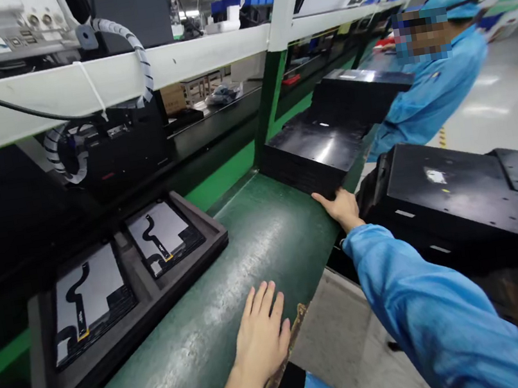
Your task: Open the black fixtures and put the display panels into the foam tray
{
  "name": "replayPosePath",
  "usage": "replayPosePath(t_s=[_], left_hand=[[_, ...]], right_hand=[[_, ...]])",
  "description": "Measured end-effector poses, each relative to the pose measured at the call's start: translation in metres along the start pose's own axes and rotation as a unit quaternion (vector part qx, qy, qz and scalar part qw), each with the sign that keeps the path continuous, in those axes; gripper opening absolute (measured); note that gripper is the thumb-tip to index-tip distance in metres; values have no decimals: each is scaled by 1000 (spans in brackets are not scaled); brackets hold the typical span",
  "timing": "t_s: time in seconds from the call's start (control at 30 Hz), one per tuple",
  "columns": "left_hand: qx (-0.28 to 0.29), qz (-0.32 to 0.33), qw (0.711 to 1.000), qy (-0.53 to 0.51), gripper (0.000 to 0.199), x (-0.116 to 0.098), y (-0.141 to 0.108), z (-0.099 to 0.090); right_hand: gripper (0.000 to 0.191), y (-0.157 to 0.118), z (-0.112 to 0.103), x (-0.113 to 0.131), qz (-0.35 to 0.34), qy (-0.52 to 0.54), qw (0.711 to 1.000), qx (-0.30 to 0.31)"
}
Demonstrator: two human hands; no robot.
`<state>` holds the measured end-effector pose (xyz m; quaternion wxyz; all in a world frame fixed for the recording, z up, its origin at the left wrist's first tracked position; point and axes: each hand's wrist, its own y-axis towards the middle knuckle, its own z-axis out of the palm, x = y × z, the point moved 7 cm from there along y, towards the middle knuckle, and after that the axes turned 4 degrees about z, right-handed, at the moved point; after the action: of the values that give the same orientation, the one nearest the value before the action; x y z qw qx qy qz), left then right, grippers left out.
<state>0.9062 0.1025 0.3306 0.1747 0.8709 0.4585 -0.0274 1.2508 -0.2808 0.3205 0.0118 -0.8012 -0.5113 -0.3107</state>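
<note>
Resting on scuffed green bench (263, 219): left hand (260, 333); white shelf (209, 53) beyond.

Passage over green bench (246, 241); obstacles: foam tray (137, 270), black stack (305, 171).

Left grip (261, 328) flat, palm-down — right grip (343, 207) stretched farther forward.

A machine (12, 37) is borne by a white shelf (208, 52); a ribbed cable (145, 68) is draped over its edge, and a co-worker (447, 86) is seen at right.
</note>
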Motion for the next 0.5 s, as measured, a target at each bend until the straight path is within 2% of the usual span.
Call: replayPosePath(t_s=[0.17, 0.33, 0.4, 0.5], left_hand=[[-12, -5, 1000, -22, 56, 0, -1, 2], [-22, -2, 999, -30, 55, 1, -1, 0], [-19, -5, 999, -28, 56, 2, 0, -1], [-13, -1, 999, -30, 58, 0, 0, -1]], right_hand=[[82, 3, 2, -4, -38, 47, 998, -6], [86, 5, -2, -2, 13, 6, 999, 39], [90, 12, 0, -4, 12, -11, 998, 63], [95, 24, 3, -12, 4, -2, 998, 61]])
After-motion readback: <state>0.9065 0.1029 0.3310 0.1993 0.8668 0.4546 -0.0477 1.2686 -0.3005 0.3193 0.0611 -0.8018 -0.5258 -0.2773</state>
